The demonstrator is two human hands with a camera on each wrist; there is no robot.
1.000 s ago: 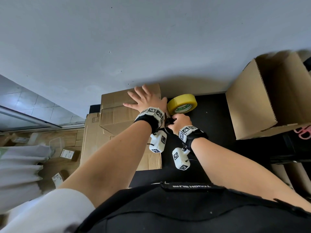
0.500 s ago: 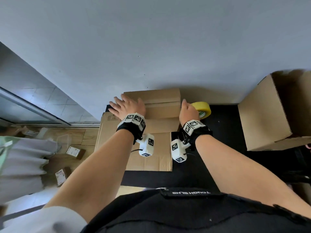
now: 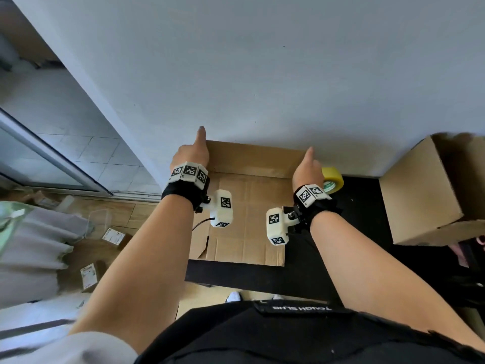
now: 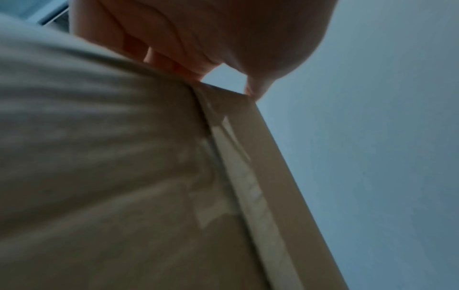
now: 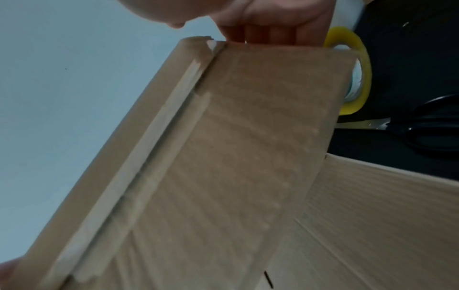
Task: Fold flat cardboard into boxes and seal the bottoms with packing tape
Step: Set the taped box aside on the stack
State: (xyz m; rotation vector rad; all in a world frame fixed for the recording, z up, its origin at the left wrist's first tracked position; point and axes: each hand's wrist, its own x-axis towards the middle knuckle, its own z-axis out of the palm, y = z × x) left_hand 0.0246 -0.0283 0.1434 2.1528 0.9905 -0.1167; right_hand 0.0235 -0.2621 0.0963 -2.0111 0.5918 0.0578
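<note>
Since half a second ago, both hands have slid from lying flat on the folded box out to its two far corners, and it now stands raised. From the head view I count two hands: my left hand (image 3: 193, 151) and right hand (image 3: 307, 166) each clamp a top corner of the brown corrugated cardboard box (image 3: 256, 160), thumbs up, against the pale wall (image 3: 262, 74). One flat brown cardboard sheet (image 3: 246, 227) lies beneath on the black table (image 3: 362, 195). One round yellow tape roll (image 3: 333, 179) sits just beside my right hand; one assembled open cardboard box (image 3: 420, 190) stands well apart at right.

Left wrist view: fingers (image 4: 174, 64) pinch the blurred cardboard edge.

Right wrist view: four fingers curl over the corrugated panel; one pair of black-handled scissors (image 5: 422, 129) lies near the tape roll.
</note>
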